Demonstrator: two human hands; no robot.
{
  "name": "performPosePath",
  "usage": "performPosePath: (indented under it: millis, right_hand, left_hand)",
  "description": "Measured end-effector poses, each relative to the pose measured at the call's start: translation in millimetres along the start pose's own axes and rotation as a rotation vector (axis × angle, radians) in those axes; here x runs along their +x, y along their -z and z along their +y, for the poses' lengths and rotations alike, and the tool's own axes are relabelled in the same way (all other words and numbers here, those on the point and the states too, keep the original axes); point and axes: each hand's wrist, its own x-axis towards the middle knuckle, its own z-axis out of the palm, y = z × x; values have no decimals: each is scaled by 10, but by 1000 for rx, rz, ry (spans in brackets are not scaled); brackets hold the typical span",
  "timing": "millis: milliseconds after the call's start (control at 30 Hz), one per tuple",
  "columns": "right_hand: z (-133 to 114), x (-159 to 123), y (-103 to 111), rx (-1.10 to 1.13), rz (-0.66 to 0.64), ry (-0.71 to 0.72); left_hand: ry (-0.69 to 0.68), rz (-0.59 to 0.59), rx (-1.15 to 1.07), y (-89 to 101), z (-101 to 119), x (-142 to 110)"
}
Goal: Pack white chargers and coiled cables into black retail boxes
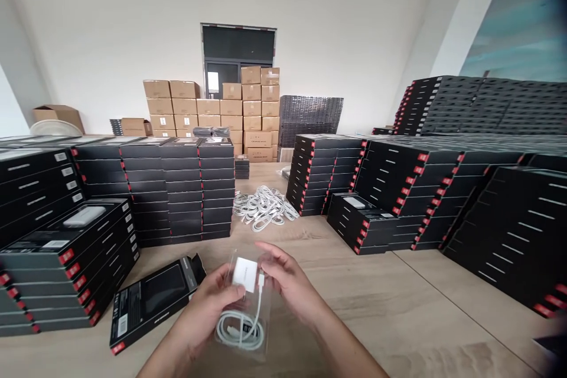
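Note:
Over the wooden table, my left hand [212, 301] grips a clear plastic tray [266, 325] from its left side, thumb lying on the white charger block [245, 274]. A white charging cable [241, 339] is coiled and tied in the lower part of the tray, and one end runs up beside the block. My right hand [286, 277] is closed at the tray's upper right, thumb and fingers at that cable end, with the index finger stretched outward. Left of my hands lies a black box [155, 301], its end flap open.
Stacks of black boxes with red corners [186, 189] stand at left; more black boxes [390, 189] stand at right. A heap of white cables [266, 208] lies ahead between them. White charger blocks rest on boxes at left [84, 217] and right [354, 202]. Cardboard cartons [230, 107] are stacked behind.

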Motion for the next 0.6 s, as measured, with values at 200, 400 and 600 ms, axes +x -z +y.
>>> performPosePath:
  millis: [200, 400, 600]
  right_hand:
    - [-36, -9, 19, -268, -26, 24]
    - [18, -6, -13, -356, -37, 108]
    - [9, -42, -96, -496, -18, 186]
  left_hand:
    - [38, 53, -192, 2, 13, -39]
    - [43, 87, -317, -57, 28, -66]
    - [43, 46, -366, -88, 21, -88]
